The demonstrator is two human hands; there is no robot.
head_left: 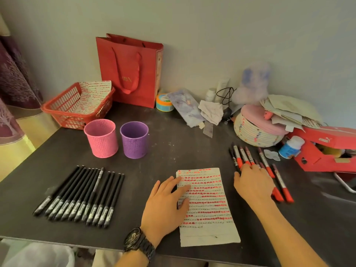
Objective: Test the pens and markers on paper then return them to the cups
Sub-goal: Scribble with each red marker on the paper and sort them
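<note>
Flat and straight-fingered, the left hand (165,205) presses on the left edge of the paper (210,214). The right hand (252,184), just right of the paper, lies palm down with loosely spread fingers touching the red markers (248,157), gripping none. The markers lie side by side, right of the paper. Black pens (81,195) lie in a row well left of it. Behind the paper on the left stand a pink cup (101,138) and a purple cup (134,139). Rows of red marks and small dark scribbles cover the paper, but none is readable. Far behind it, a red bag (131,70) shows gold letters ending "BA". The pen and marker labels are too small to read.
</note>
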